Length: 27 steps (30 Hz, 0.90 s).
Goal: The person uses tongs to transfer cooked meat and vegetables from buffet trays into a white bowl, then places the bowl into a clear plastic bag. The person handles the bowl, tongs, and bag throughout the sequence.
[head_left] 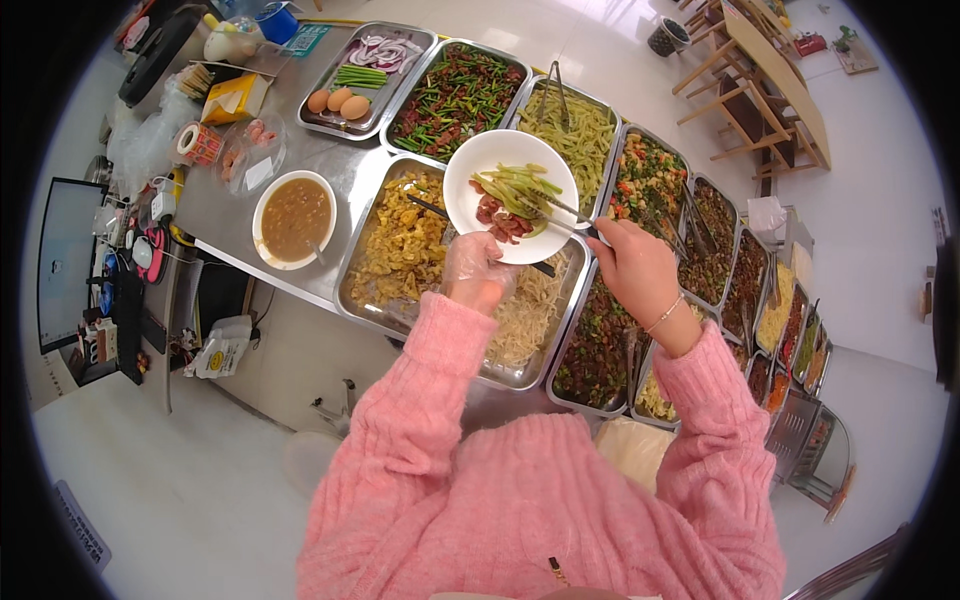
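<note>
My left hand (476, 272), in a clear plastic glove, holds a white plate (478, 160) from below over the steel food trays. Green vegetable strips (520, 185) and reddish meat pieces (497, 220) lie on the plate. My right hand (636, 265) grips metal tongs (565, 210) whose tips rest on the green strips. Under the plate sit a tray of yellow scrambled egg (400, 245) and a tray of pale shredded food (530, 315). Both arms wear pink knitted sleeves.
A long row of steel trays (700, 250) with mixed dishes runs to the right. A white bowl of brown soup (293, 218) stands left of the egg tray. A tray with eggs and onion (350, 95), another pair of tongs (558, 92), and wooden furniture (760, 90) lie beyond.
</note>
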### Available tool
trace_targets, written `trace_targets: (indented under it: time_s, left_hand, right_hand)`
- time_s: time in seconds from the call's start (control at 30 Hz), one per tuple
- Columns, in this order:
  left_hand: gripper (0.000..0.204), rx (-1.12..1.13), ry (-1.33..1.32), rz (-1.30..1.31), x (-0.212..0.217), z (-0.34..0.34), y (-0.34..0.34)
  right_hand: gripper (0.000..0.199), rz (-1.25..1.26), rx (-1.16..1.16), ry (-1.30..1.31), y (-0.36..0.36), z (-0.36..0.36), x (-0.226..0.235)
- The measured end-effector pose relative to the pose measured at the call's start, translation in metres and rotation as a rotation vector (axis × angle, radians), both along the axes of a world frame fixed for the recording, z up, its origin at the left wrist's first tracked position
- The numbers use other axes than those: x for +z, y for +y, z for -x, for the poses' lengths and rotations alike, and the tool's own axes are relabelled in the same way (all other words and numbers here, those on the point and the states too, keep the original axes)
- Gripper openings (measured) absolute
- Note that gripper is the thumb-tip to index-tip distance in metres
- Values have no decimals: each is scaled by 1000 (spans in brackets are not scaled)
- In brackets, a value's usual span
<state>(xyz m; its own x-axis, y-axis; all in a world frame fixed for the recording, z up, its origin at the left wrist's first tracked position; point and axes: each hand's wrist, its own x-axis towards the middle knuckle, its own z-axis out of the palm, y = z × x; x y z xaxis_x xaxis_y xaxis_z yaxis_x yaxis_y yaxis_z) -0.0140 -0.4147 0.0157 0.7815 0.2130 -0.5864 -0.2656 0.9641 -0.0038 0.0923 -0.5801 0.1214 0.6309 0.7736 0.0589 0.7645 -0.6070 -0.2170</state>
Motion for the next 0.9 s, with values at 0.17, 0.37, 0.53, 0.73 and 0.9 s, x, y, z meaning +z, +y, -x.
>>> trace_targets:
  time_s: [0.17,0.37,0.53,0.73,0.9]
  left_hand:
    - [78,-1,62,-14,6,2,-9]
    - [82,-60,23,6,2,6,-12]
    - [76,-45,29,-48,3,8,-17]
    - [74,-49,5,-44,2,6,-20]
    - [79,-61,109,-30,8,8,-14]
  right_hand:
    - [15,-35,-31,-71,-7,6,10]
    - [16,11,-70,-70,-13,10,9]
    - [16,0,-104,-97,-18,18,11]
    - [17,-67,-150,-83,-28,17,14]
    - [21,-312,-441,953,-51,9,33]
